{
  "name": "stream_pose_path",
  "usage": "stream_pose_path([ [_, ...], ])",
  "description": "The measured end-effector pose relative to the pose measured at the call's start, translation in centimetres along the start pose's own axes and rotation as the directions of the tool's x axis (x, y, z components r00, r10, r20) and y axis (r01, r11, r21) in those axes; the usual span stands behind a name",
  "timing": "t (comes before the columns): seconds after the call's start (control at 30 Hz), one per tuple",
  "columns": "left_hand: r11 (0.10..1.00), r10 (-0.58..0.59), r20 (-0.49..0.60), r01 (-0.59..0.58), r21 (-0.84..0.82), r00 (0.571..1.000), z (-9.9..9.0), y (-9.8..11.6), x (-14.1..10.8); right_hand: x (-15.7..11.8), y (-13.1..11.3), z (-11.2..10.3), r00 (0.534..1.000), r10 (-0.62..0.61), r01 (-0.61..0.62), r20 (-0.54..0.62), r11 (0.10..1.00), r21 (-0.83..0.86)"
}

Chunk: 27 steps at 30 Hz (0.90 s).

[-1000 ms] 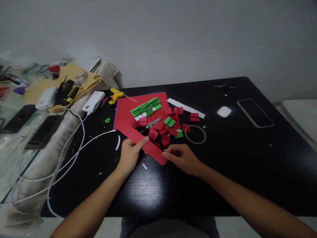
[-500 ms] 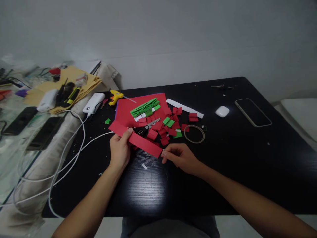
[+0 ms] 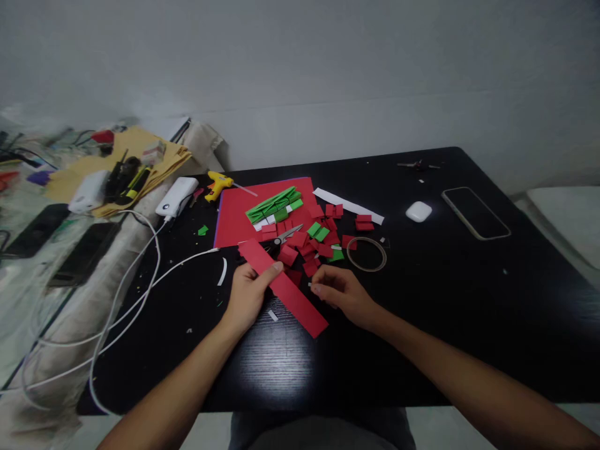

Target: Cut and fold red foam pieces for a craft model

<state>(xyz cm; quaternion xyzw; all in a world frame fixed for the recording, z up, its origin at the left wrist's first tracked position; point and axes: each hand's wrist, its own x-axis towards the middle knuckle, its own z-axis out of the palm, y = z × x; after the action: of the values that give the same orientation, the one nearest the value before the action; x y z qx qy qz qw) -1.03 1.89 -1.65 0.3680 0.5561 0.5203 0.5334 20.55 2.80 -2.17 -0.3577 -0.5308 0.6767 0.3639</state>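
Observation:
My left hand [image 3: 248, 290] grips a long red paper strip [image 3: 300, 306], thumb on top, with the strip slanting down to the right. To the right of the strip, my right hand [image 3: 342, 289] is pinched around a tiny white piece [image 3: 310, 285], too small to name surely. Just beyond both hands lies a pile of folded red paper pieces [image 3: 307, 250], with folded green pieces [image 3: 318, 231] among them. Scissors [image 3: 287, 234] rest on the pile, their handles partly hidden. Behind them, folded green strips [image 3: 274, 205] lie on a red sheet [image 3: 234, 215].
A yellow glue gun [image 3: 218, 184] and a white power bank [image 3: 177, 196] stand at the back left, with white cables [image 3: 157, 250] trailing leftward. A tape ring [image 3: 367, 254], a white case [image 3: 419, 212] and a phone [image 3: 475, 212] lie right. A white strip [image 3: 349, 206] lies behind the pile.
My left hand has moved right and turned the red strip steeper, its near end now lower and closer to me. The strip's end has come away from my right hand, which stays nearly still.

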Motion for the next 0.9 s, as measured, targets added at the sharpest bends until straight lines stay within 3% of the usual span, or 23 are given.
stream_pose_path([
  [0.13, 0.995, -0.018, 0.117, 0.007, 0.098, 0.993, 1.5, 0.2, -1.3, -0.3, 0.1, 0.4, 0.995, 0.015, -0.008, 0.094, 0.997, -0.074],
  [0.33, 0.992, 0.0, 0.121, -0.015, 0.127, 0.993, 2.2, 0.6, -1.8, -0.3, 0.2, 0.2, 0.993, 0.03, -0.014, 0.116, 0.99, -0.14],
  [0.53, 0.989, 0.084, -0.041, -0.078, 0.122, 0.996, 0.3, 0.2, -0.3, -0.2, 0.1, 0.2, 0.994, 0.051, -0.035, 0.096, 0.986, -0.161],
  [0.73, 0.981, 0.133, -0.28, -0.167, -0.1, 0.951, -1.3, 0.8, 1.8, -0.2, 0.1, 0.1, 0.993, 0.06, -0.043, 0.104, 0.987, -0.154],
  [0.9, 0.975, 0.091, -0.282, -0.144, -0.172, 0.955, -1.2, 1.1, 1.9, -0.2, 0.1, -0.3, 0.994, 0.028, -0.021, 0.103, 0.997, -0.073],
])
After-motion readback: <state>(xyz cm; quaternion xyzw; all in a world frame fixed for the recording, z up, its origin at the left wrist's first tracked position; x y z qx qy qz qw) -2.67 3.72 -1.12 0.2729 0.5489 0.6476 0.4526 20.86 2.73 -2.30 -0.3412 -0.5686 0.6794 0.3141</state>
